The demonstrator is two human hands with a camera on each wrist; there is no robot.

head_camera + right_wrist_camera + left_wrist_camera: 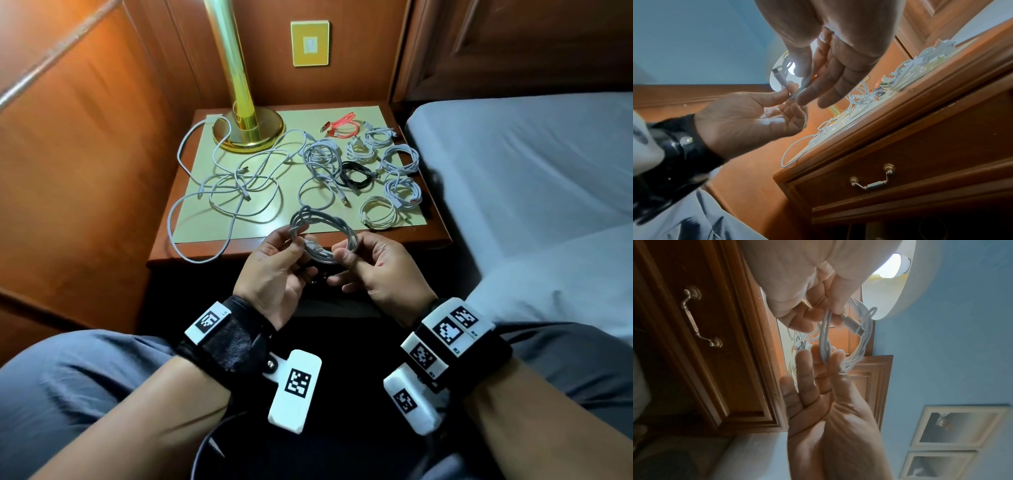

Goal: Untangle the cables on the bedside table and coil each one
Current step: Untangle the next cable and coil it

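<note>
Left hand (274,270) and right hand (373,270) close together, pinching.

one lamp (239,102), one red cable (342,128), one black cable (354,174)

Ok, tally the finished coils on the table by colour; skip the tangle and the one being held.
White coils: 5
Red coil: 1
Black coil: 1
Total: 7
Not counted: the held coil, and a white bundle beside the black coil trailing a loose loop.
</note>
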